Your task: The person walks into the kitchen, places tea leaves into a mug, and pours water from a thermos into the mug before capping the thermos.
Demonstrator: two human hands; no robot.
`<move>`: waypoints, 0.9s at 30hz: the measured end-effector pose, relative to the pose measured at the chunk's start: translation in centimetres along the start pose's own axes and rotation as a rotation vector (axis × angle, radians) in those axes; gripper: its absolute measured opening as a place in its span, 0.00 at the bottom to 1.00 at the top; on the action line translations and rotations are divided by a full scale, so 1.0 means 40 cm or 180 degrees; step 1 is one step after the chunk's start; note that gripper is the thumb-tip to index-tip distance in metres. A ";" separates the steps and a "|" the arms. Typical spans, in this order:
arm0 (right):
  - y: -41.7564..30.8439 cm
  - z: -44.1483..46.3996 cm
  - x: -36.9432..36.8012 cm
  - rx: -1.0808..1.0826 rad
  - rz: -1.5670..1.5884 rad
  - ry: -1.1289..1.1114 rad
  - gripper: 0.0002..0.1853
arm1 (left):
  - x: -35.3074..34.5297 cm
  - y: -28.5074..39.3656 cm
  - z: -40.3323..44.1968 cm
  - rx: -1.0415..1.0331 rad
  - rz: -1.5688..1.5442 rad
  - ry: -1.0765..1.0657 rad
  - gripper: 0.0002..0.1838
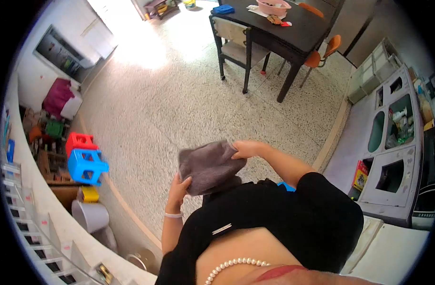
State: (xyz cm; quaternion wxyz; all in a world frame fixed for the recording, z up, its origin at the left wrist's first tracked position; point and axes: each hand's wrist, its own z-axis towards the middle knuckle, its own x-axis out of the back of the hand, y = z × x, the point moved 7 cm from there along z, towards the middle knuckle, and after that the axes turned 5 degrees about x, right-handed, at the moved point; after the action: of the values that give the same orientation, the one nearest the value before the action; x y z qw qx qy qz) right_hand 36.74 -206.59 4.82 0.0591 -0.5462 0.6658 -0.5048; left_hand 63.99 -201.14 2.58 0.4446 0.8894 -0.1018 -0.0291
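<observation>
- Here's the grey-brown, roughly rectangular fabric cloth (pixel 209 166), up in mid-air in front of the black short-sleeved top (pixel 284 209); whether they touch, I can't tell.
- The left hand (pixel 178 191) pinches its lower left corner, thumb on top: it looks a shallow hold, and a slip there would probably let that side droop.
- The right hand (pixel 246 149) grips the upper right edge; an uneven pull between the two could skew or crumple the fabric.
- Underneath, the speckled stone-like floor (pixel 136 109): should both grips loosen, the cloth likely drops and picks up dirt.
- Out left, the blue plastic stool (pixel 87 165) stands well apart; only a careless sidestep would knock it.
</observation>
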 end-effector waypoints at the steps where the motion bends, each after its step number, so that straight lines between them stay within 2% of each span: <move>1: 0.008 0.033 0.039 0.0555 0.0870 0.0442 0.25 | 0.021 0.059 0.015 0.0195 -0.0624 0.0272 0.29; 4: 0.095 0.076 0.171 -0.0246 0.2619 0.2102 0.28 | 0.079 0.203 0.122 0.0042 -0.0989 0.0185 0.29; 5: 0.094 0.093 0.229 0.0034 0.2767 0.2261 0.30 | 0.056 0.266 0.137 0.0064 -0.1205 -0.0173 0.31; 8: 0.065 0.139 0.370 0.0558 0.2796 0.2255 0.29 | 0.024 0.328 0.287 -0.0272 0.0325 -0.1267 0.33; 9: 0.046 0.142 0.397 0.0587 0.2673 0.1900 0.28 | 0.000 0.362 0.315 -0.0501 0.0688 -0.1445 0.32; 12: 0.046 0.112 0.458 -0.0091 0.0367 0.1579 0.27 | -0.005 0.412 0.449 -0.1774 0.2878 -0.0940 0.25; 13: 0.089 0.122 0.454 -0.0074 -0.0193 0.1643 0.27 | -0.003 0.433 0.502 -0.2034 0.2983 -0.0800 0.22; 15: 0.220 0.155 0.420 -0.0428 0.0117 0.1256 0.22 | -0.029 0.522 0.561 -0.2382 0.3204 -0.0745 0.14; 16: 0.230 0.151 0.446 -0.0654 -0.0005 0.1239 0.21 | -0.021 0.519 0.637 -0.2656 0.3226 -0.0643 0.10; 17: 0.229 0.136 0.481 -0.0872 -0.0128 0.1182 0.19 | -0.050 0.590 0.634 -0.2758 0.3285 -0.0623 0.07; 18: 0.242 0.134 0.516 -0.0950 -0.0168 0.1300 0.17 | -0.053 0.640 0.646 -0.2767 0.3212 -0.0109 0.07; 20: 0.287 0.124 0.628 -0.0855 -0.0385 0.1932 0.14 | -0.070 0.720 0.707 -0.2835 0.3076 -0.0013 0.08; 21: 0.298 0.108 0.672 -0.0690 -0.0494 0.2377 0.12 | -0.077 0.759 0.719 -0.2489 0.2790 -0.0068 0.08; 24: 0.352 0.086 0.798 0.0258 -0.0073 0.3471 0.11 | -0.093 0.830 0.806 -0.1957 0.2007 -0.0107 0.09; 25: 0.390 0.092 0.834 0.0107 0.0193 0.3537 0.10 | -0.103 0.845 0.820 -0.1822 0.1579 -0.0161 0.09; 27: 0.447 0.110 0.900 0.0250 0.1439 0.3539 0.09 | -0.121 0.878 0.838 -0.1698 0.0914 -0.0202 0.07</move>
State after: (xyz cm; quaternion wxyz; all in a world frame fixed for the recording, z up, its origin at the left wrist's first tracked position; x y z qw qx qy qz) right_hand 13.31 -239.49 6.54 -0.1719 -0.0426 0.6774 -0.7140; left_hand 49.04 -246.96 10.15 0.6586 0.7165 -0.2291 -0.0194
